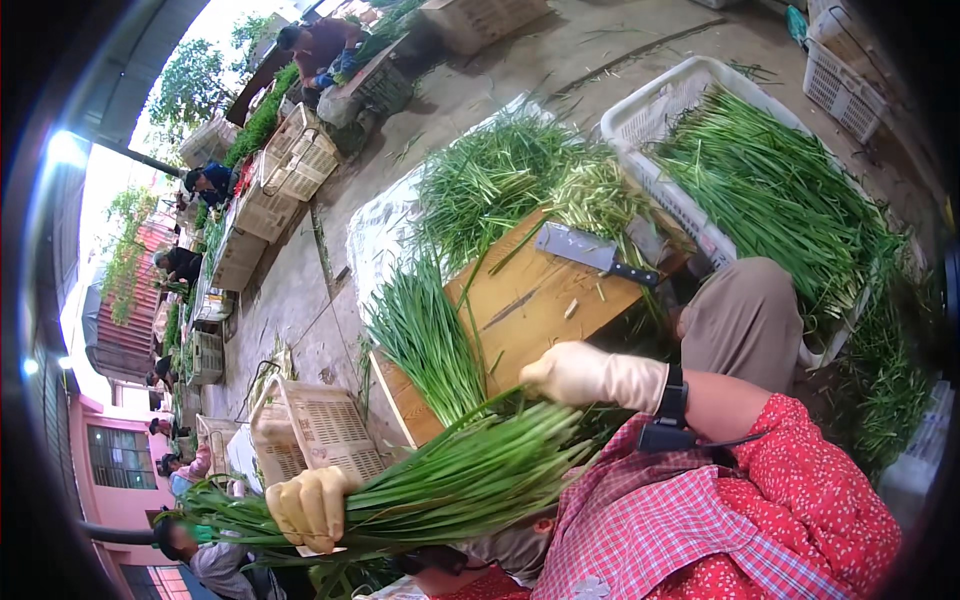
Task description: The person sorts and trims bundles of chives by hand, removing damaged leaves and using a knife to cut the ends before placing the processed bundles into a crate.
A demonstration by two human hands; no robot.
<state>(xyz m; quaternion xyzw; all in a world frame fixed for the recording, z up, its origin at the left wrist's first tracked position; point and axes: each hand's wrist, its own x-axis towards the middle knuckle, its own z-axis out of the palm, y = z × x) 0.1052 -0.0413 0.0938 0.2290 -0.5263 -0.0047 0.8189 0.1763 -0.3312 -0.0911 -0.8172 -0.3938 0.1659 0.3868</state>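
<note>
My left hand (312, 510), in a cream rubber glove, is wrapped round a large bunch of garlic chives (460, 485) held across my lap. My right hand (570, 375), gloved alike, is closed by the bunch's right end, with a few chive leaves pinched at its fingers. Just beyond, a wooden cutting board (540, 300) carries a second chive bunch (425, 345) on its left side. A cleaver (580, 245) with a black handle lies flat at the board's upper right. Loose cut chives (510, 175) are heaped past the board.
To the right stands a white plastic crate (650, 115) filled with long chives (770, 190). A pale slatted crate (320, 430) is near my left hand. White sheeting (380, 235) lies under the heap. Other people sit among crates along the left; one (320, 50) works at the top.
</note>
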